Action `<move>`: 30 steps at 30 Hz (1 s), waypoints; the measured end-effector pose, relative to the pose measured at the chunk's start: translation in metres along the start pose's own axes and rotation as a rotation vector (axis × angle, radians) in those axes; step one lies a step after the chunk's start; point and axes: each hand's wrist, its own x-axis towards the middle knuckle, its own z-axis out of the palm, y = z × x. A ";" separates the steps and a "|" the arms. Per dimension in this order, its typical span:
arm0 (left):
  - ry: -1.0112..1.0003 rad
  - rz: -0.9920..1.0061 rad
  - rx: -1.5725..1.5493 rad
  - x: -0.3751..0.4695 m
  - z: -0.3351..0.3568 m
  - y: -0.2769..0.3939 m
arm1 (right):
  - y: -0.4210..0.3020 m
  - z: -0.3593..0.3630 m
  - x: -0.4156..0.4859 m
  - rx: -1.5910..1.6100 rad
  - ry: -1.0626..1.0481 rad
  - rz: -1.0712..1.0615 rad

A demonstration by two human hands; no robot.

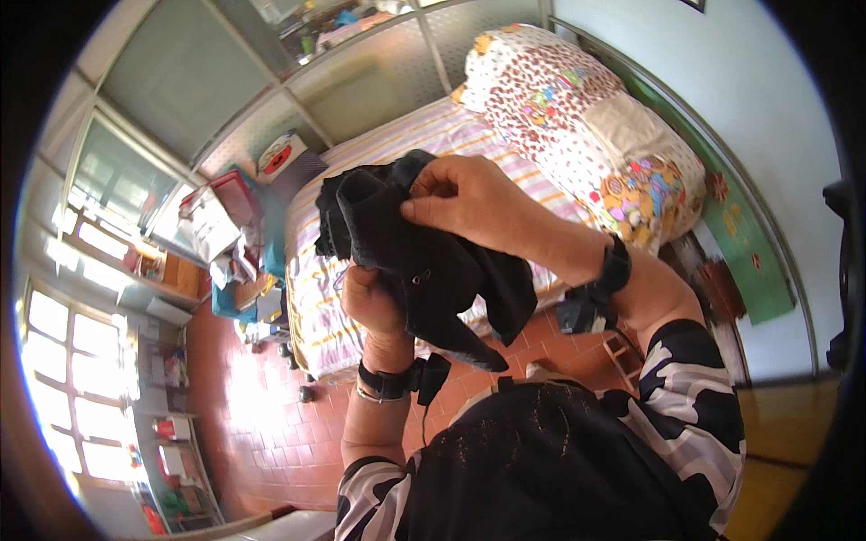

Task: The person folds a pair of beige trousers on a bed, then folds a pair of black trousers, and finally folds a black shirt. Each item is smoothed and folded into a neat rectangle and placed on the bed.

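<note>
Dark cloth is bunched between my two hands above the near side of the bed. It is a black garment (436, 277) with a tubular, cuff-like end at the upper left and a small light mark on its front. Two tapered ends hang down toward my body; its exact kind is unclear. From below, my left hand (371, 301) grips the cloth in a fist, fingers partly hidden behind it. My right hand (460, 196) pinches the upper edge between thumb and fingers. More black fabric (329, 216) with an uneven edge shows behind the cuff.
A bed with a striped sheet (325, 318) lies before me, with a patterned quilt (541, 101) piled at its far right. To the left, a chair-like stand holds piled papers and bags (213, 226). Red tiles (304, 446) cover the floor. Shelves (179, 460) stand by the window.
</note>
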 end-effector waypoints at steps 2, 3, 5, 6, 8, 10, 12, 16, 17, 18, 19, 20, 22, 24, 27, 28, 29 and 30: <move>0.089 0.005 0.236 -0.004 -0.001 0.006 | -0.002 0.009 -0.001 -0.029 0.072 0.026; -0.060 0.046 0.236 -0.004 -0.002 0.012 | -0.004 0.011 -0.002 -0.059 0.065 -0.025; -0.303 0.067 0.316 -0.002 -0.008 0.033 | -0.011 0.014 -0.003 -0.133 0.057 -0.017; -0.336 0.037 0.258 -0.002 -0.010 0.045 | -0.017 0.017 0.001 -0.035 0.116 -0.001; -0.337 0.300 0.503 0.002 -0.013 0.069 | -0.030 0.011 0.003 0.182 0.054 -0.092; -0.218 0.550 0.876 0.014 -0.013 0.087 | -0.041 0.006 0.005 0.255 0.070 -0.159; -0.331 0.672 1.239 0.031 -0.013 0.106 | -0.045 0.004 0.013 0.164 0.054 -0.315; -0.404 0.079 1.217 0.042 -0.029 0.135 | -0.030 0.015 0.030 0.287 0.054 -0.221; -0.440 -0.027 1.096 0.043 -0.035 0.139 | -0.025 0.012 0.032 0.288 0.093 -0.219; -0.439 0.069 1.134 0.047 -0.039 0.138 | -0.020 0.009 0.034 0.291 0.132 -0.218; -0.469 0.092 1.149 0.049 -0.042 0.140 | -0.018 0.004 0.035 0.343 0.143 -0.219; -0.501 0.119 1.172 0.051 -0.045 0.143 | -0.017 -0.002 0.036 0.395 0.153 -0.222; -0.360 0.093 1.280 0.057 -0.044 0.152 | -0.022 -0.012 0.038 0.489 0.177 -0.224; -0.184 0.210 1.127 0.067 -0.035 0.174 | -0.034 -0.029 0.039 -0.400 0.352 -0.909; -0.157 0.727 1.159 0.065 -0.025 0.203 | -0.038 -0.043 0.028 0.349 0.215 -0.359; -0.186 0.724 1.201 0.061 -0.023 0.205 | -0.037 -0.045 0.025 0.326 0.176 -0.436; -0.269 0.730 1.172 0.057 -0.020 0.205 | -0.033 -0.046 0.023 0.305 0.136 -0.512; -0.449 0.614 1.440 0.058 -0.016 0.200 | -0.028 -0.047 0.022 -0.003 0.216 -0.453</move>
